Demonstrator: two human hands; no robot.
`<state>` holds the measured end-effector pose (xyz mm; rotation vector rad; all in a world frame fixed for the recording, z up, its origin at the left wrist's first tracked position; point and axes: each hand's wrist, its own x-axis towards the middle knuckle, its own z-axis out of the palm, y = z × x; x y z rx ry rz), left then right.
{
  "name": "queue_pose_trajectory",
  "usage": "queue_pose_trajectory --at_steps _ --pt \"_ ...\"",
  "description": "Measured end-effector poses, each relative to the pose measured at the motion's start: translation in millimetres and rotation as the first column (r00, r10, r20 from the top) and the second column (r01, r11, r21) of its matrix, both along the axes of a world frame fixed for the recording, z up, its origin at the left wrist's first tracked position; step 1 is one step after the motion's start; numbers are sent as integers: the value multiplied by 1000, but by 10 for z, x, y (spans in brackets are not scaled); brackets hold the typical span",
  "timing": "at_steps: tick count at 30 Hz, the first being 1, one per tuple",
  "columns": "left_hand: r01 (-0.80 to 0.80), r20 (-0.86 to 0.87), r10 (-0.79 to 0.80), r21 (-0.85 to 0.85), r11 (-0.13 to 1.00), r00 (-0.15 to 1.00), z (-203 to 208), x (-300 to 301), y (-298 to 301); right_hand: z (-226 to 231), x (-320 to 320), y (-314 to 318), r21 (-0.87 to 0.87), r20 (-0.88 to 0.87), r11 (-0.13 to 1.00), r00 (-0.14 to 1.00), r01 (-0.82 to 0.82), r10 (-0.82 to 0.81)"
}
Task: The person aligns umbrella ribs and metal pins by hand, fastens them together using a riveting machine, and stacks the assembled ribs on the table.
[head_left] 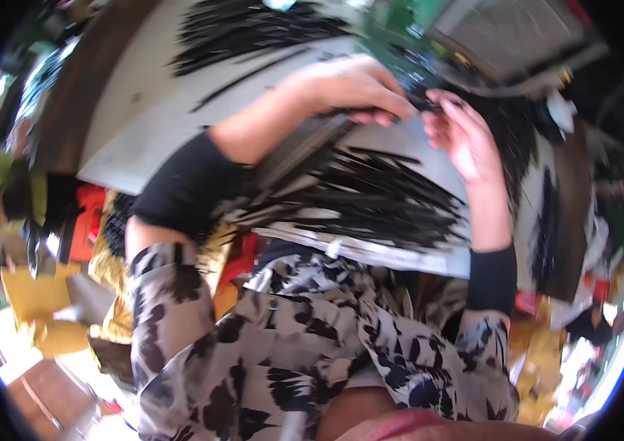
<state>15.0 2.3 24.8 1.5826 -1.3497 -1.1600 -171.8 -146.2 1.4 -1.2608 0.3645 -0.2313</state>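
Observation:
Over the white tabletop (132, 121), my left hand (363, 90) is closed around a thin black strip (337, 112), which shows beneath its palm. My right hand (466, 140) is just to the right, palm turned inward, its thumb and fingertips pinched together. Something small and dark sits at those fingertips, too blurred to name. A spread pile of black strips (385, 198) lies on the table between my forearms and my body. Beyond my left hand is a second pile of black strips (246, 33), with a few single strips lying beside it.
A green machine (392, 33) with dark metal parts stands just beyond my hands. Right of it is a grey panel or box (506, 37). More black strips (545, 228) lie at the right. Brown wooden edges (80, 88) border the table. Yellow sacks (40, 301) are at the lower left.

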Motion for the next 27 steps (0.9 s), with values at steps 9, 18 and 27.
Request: queue_pose_trajectory --at_steps 9,18,27 --pt "-218 -120 204 -119 969 972 -155 263 -87 -55 -18 -95 55 160 981 968 187 -194" --pt "-253 -278 222 -81 964 935 -230 206 -160 -77 7 -26 5 174 949 935 314 -310" --pt "-257 -356 212 -82 963 910 -229 212 -149 -30 8 -11 -35 187 954 940 296 -285"
